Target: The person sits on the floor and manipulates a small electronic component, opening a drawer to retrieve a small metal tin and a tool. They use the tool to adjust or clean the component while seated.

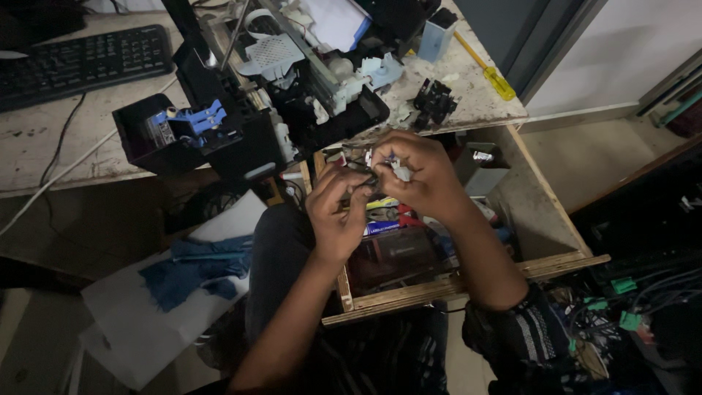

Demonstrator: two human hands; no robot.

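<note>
My left hand and my right hand meet over an open wooden drawer. Both pinch a small dark part between the fingertips. My right hand also holds a scrap of white tissue or plastic against it. The part is mostly hidden by my fingers. A dismantled printer with black casing and white and blue inner pieces lies on the worn table just beyond my hands.
A black keyboard sits at the far left with a cable. A yellow-handled screwdriver and a small black component lie on the table's right corner. A blue cloth on white paper lies on the floor at left. Wires and green connectors crowd the right.
</note>
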